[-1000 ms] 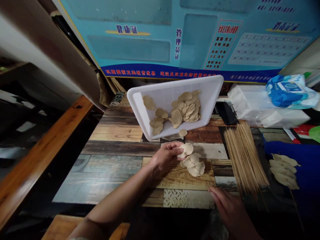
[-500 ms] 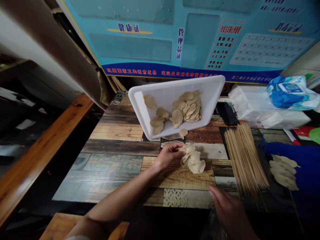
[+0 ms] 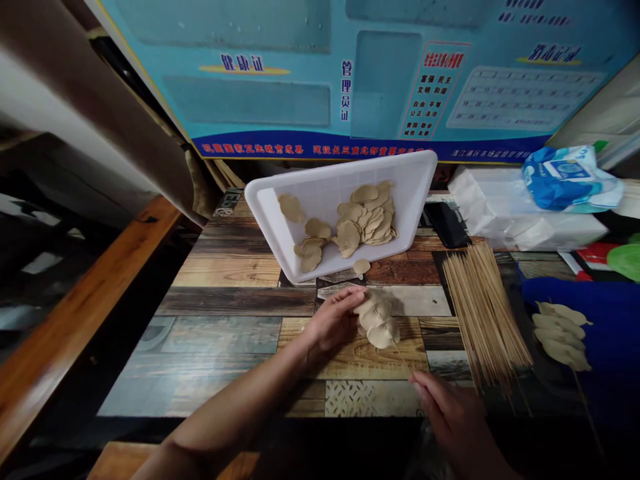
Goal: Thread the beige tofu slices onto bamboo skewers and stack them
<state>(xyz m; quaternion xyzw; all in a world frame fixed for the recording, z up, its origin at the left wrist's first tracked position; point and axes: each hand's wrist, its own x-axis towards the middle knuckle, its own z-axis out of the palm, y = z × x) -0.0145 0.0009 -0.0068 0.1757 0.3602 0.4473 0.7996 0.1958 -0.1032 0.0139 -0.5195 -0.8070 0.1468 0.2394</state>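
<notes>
Several thin beige slices (image 3: 379, 323), folded and overlapping, are threaded on a thin wooden skewer (image 3: 401, 355). My left hand (image 3: 336, 319) is closed on the slices at the far end of the skewer, thumb and fingers pinching them. Lower right, my right hand (image 3: 443, 403) grips the skewer's near end between thumb and fingers. Beyond my hands a white plastic tray (image 3: 265, 223) stands tilted, with a heap of loose flat slices (image 3: 367, 217) in it. One single slice (image 3: 361, 267) lies at the tray's near edge.
To the right lies a bundle of bare skewers (image 3: 487, 317). A finished-looking skewer of slices (image 3: 563, 337) rests on a blue surface (image 3: 610, 320). Behind are a black phone (image 3: 447, 225), plastic-wrapped white packs (image 3: 500, 203) and a blue wipes packet (image 3: 570, 177). A blue notice board (image 3: 250, 103) backs the table.
The slices on the skewer have turned a little and sit more upright between my hands. The whole view has shifted slightly; both hands keep their grip.
</notes>
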